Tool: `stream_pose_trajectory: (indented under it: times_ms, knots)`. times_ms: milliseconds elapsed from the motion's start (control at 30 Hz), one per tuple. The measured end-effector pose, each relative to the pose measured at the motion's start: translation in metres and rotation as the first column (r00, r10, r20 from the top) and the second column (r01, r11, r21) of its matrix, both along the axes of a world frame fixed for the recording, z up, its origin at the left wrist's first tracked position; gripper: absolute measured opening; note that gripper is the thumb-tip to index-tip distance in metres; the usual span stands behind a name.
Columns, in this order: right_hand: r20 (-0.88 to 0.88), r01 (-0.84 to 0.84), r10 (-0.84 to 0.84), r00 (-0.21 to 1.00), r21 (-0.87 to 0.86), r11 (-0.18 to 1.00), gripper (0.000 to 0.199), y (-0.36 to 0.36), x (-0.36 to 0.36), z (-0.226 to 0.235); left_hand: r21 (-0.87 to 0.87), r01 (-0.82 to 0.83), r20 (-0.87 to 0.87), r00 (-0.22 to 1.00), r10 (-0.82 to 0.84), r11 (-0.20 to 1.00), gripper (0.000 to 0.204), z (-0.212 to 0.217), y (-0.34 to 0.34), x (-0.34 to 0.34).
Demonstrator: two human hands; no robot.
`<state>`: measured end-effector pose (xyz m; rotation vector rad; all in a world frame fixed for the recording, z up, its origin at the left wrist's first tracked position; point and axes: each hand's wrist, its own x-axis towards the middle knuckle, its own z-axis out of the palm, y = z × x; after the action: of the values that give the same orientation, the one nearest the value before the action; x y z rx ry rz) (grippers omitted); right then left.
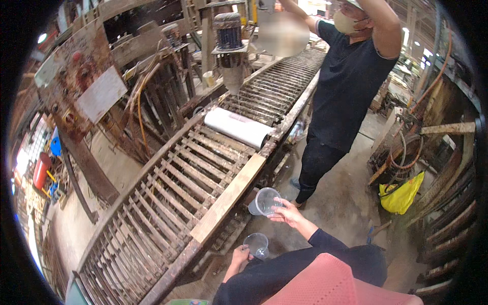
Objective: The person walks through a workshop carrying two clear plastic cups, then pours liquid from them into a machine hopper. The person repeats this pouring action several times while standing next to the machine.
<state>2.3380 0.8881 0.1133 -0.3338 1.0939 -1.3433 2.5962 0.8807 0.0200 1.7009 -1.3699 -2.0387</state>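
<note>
My right hand point(287, 213) grips a clear plastic cup point(265, 201) by its side, tilted with its wide mouth facing up and toward me. Lower and further left, my left hand point(239, 255) is closed on the rim of a second clear plastic cup point(258, 243). Both cups are held apart from each other, just off the near side of a long slatted conveyor point(168, 198). A pale wooden board point(229, 199) lies along the conveyor's near edge, close to the right-hand cup. Whatever the cups hold, if anything, cannot be made out.
A white roller point(238, 127) spans the conveyor, with a dirty motor point(228, 31) standing behind it. Beyond the right-hand cup stands a co-worker in black point(351, 86), arms raised. A yellow bag point(402, 193) hangs at the right by coiled hoses. A rusty panel point(76, 71) rises at left.
</note>
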Motion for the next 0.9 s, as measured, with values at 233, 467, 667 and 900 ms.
stream_pose_trajectory:
  times_ms: [233, 467, 667, 900]
  knots:
    - [-0.057, 0.089, -0.082, 0.995, 0.129, 0.988, 0.05, 0.044, -0.012, -0.005, -0.012, 0.181, 0.094, 0.979, -0.179, 0.983, 0.033, -0.003, 0.018, -0.017]
    - [0.017, 0.014, -0.021, 1.0, 0.326, 0.945, 0.057, 0.119, -0.022, -0.032, 0.047, 0.536, 0.495, 0.72, -0.486, 0.843, 0.028, -0.01, 0.069, -0.008]
    - [0.013, -0.222, 0.226, 0.974, 0.245, 0.944, 0.056, 0.158, -0.013, -0.047, -0.046, 0.534, 0.655, 0.654, -0.379, 0.844, 0.031, -0.014, 0.14, 0.017]
    - [-0.001, -0.214, 0.219, 0.976, 0.221, 0.952, 0.055, 0.18, 0.017, -0.031, -0.27, 0.313, 0.668, 0.742, -0.057, 0.911, 0.031, -0.022, 0.188, 0.058]
